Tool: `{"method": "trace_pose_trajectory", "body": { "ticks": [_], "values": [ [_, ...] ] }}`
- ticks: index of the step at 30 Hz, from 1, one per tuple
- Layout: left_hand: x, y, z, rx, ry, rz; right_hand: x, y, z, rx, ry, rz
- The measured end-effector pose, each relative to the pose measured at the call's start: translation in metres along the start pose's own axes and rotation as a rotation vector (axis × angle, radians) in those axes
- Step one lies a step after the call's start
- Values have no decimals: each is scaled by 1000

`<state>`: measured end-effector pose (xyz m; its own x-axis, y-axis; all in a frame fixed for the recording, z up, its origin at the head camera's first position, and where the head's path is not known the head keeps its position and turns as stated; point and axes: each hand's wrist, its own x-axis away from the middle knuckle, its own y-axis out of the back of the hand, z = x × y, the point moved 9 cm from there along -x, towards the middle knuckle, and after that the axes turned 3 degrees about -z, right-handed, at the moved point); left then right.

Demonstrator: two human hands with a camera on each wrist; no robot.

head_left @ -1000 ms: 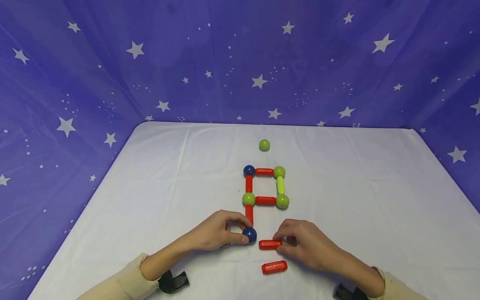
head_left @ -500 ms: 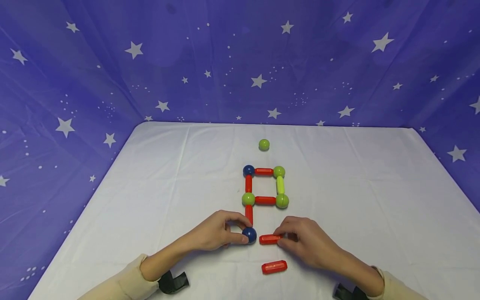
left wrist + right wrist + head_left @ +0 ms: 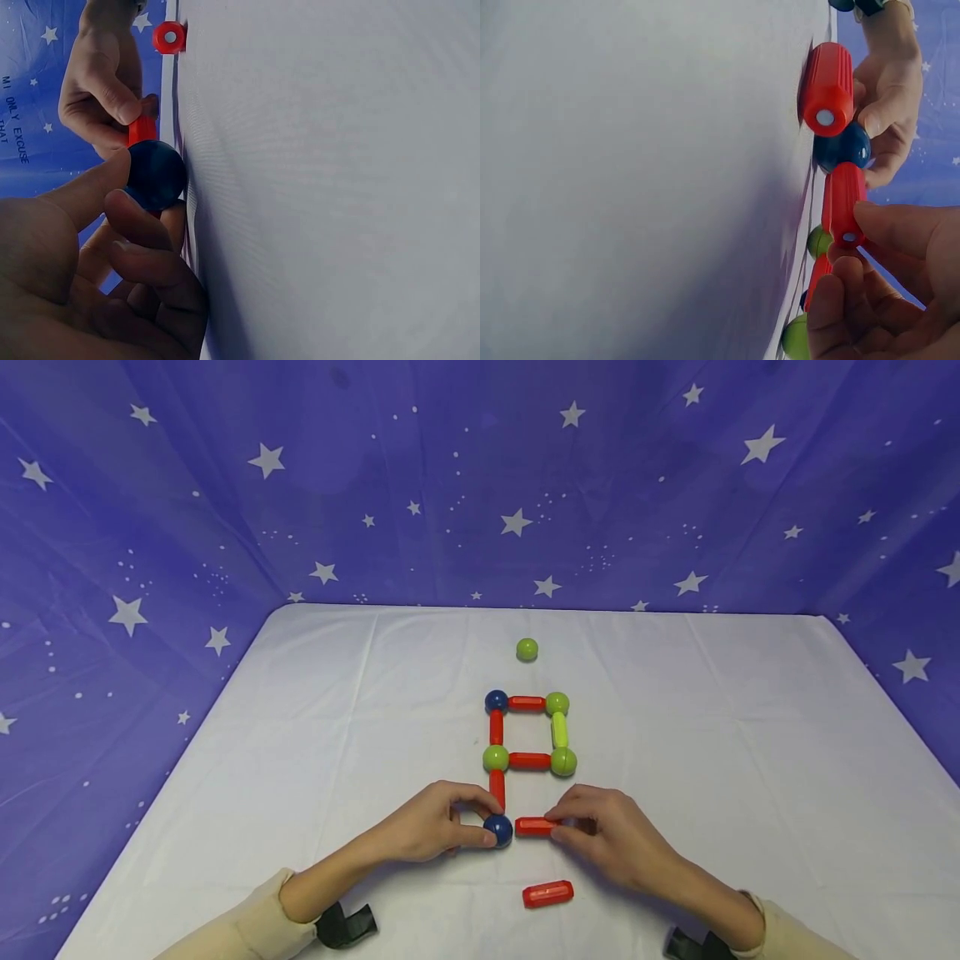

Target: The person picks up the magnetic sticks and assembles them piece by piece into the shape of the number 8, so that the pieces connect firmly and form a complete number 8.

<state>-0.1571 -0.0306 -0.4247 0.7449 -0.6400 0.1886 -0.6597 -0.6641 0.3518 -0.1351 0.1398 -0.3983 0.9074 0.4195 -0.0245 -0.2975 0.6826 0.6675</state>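
Note:
My left hand [image 3: 431,822] pinches a dark blue ball [image 3: 498,831] at the near end of a magnetic ball-and-rod figure. A red rod [image 3: 497,789] runs from that ball up to a green ball [image 3: 496,758]. Between thumb and fingers, my right hand [image 3: 618,835] holds another red rod [image 3: 531,827], lying crosswise with its left end right at the blue ball. In the right wrist view a pale magnet tip shows on the held rod's near end [image 3: 847,237]. Beyond, rods and balls form a square, with a blue ball [image 3: 497,702] at its far left corner.
A loose red rod [image 3: 547,894] lies on the white cloth nearer the person, below the held rod. One separate green ball [image 3: 527,649] sits beyond the square. A purple star-patterned curtain [image 3: 480,485] stands behind the table [image 3: 697,710].
My right hand has moved the red rod away from the person and slightly left, level with the blue ball and up against it. The left hand keeps its place on the ball.

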Motion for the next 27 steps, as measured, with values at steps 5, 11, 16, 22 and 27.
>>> {"method": "trace_pose_trajectory", "body": {
  "ticks": [5,11,16,22,27],
  "values": [
    [0,0,0,-4,-1,0,-1,-5,0,-2,-2,28],
    [1,1,0,-11,-5,-5,0,-6,0,5,-2,38],
    [1,1,1,-14,-4,-7,0,-6,0,-2,3,44],
    [2,1,0,-12,-7,-4,0,-7,1,5,4,50],
    [1,1,-1,-20,-8,-3,-2,-4,2,40,14,62]
  ]
}}
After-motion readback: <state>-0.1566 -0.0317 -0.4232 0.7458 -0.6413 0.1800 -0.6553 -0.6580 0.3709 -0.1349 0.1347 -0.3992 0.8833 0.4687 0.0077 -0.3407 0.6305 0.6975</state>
